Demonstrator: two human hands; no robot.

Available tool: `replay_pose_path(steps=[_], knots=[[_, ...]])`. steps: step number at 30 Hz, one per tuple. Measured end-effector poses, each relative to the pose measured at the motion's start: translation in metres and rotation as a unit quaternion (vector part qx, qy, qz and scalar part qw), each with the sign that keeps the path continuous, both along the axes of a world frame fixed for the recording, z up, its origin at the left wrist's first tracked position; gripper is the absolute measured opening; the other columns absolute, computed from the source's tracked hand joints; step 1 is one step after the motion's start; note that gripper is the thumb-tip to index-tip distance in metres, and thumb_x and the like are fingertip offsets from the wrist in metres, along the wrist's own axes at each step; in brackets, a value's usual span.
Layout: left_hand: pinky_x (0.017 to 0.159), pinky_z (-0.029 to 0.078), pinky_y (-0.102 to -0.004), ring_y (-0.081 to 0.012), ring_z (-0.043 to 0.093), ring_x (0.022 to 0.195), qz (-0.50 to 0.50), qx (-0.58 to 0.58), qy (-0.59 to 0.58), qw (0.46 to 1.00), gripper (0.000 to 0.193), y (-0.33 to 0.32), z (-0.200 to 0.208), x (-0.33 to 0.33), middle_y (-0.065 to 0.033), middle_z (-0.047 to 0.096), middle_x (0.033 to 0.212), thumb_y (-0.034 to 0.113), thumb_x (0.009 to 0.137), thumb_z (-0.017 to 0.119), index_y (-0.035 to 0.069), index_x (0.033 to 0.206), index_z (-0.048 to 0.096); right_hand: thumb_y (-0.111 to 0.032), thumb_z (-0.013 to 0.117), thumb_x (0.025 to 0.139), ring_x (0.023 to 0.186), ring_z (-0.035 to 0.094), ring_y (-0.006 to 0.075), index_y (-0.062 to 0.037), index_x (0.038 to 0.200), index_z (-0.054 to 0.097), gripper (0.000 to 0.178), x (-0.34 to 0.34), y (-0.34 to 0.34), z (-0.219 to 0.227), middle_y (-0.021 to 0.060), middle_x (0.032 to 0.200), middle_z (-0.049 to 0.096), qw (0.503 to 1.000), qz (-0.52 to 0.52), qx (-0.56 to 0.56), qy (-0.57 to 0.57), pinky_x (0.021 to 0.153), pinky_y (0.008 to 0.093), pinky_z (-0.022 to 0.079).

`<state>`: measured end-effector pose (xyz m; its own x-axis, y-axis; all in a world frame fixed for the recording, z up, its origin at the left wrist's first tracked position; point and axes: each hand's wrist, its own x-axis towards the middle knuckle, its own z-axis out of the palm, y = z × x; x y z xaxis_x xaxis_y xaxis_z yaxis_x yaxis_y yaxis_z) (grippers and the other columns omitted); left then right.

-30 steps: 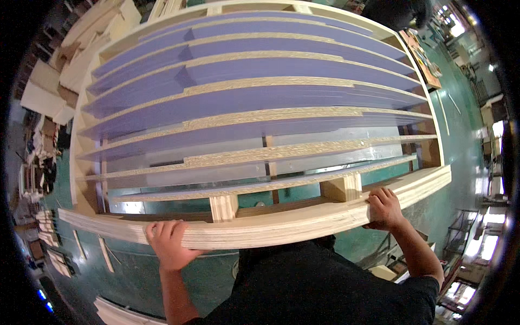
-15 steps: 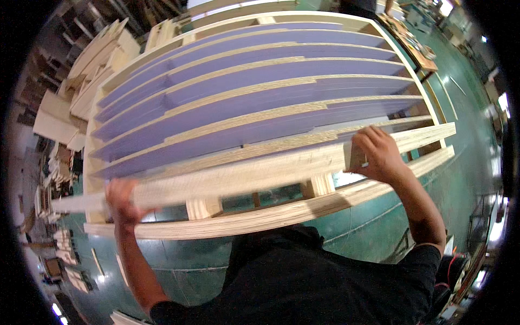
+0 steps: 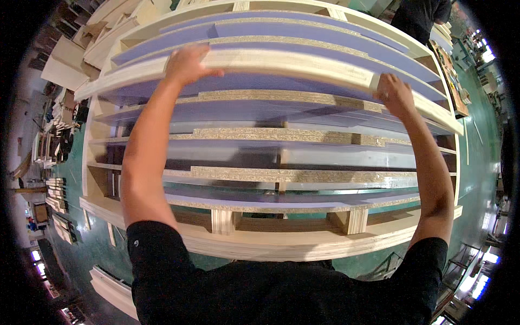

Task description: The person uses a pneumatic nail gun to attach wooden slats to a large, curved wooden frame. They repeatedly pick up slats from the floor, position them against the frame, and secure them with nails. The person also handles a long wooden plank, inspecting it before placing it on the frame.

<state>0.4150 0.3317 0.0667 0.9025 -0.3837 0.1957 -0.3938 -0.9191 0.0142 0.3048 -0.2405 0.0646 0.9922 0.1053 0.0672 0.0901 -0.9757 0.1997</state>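
A long pale wooden board (image 3: 287,62) runs crosswise over a large wooden frame, held by both my hands. Near its left part, my left hand (image 3: 188,65) is closed over the board, its thumb along the near side; motion blurs it somewhat. Toward the right part, my right hand (image 3: 394,93) has its fingers wrapped over the board's top. Under and around it, several particleboard panels (image 3: 303,134) with purple faces stand on edge in rows inside the frame. The frame's near rail (image 3: 281,246) lies close to my body, with short wooden blocks (image 3: 223,221) behind it.
At the far right, a person in dark clothes (image 3: 420,19) stands by a bench (image 3: 452,81) with small items on it. Stacked wooden pieces (image 3: 67,62) lie at the far left. More timber strips (image 3: 57,196) rest on the green floor (image 3: 97,238) at left.
Both hands have carried the wooden board away from me, from near the front rail to over the far panels. The view has shifted, and my arms are now stretched farther out.
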Motion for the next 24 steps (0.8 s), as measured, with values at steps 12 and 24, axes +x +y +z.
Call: replay_pose_path(steps=[12,24], knots=[[0.11,0.042,-0.0524,-0.0362,0.054,0.132,0.08,0.009,-0.039,0.996,0.081,-0.033,-0.07,0.15,-0.012,0.058,0.146,0.066,0.075,0.077,0.022,0.141,0.061,-0.045,0.059,0.097,0.137,0.052,0.0306,-0.026,0.144,0.049,0.052,0.159,0.0,-0.066,0.0041,0.149,0.052,0.987,-0.089,-0.068,-0.114,0.106,0.0607,0.044],[0.098,0.047,-0.0619,-0.0351,0.057,0.125,0.177,0.05,-0.068,0.981,0.047,-0.055,-0.057,0.128,-0.0068,0.059,0.136,0.043,0.092,0.069,0.03,0.136,0.061,-0.054,0.053,0.101,0.105,0.072,0.035,-0.0174,0.145,0.044,0.058,0.171,0.05,-0.044,0.0159,0.113,0.074,0.99,-0.134,0.004,-0.036,0.09,0.0543,0.052]])
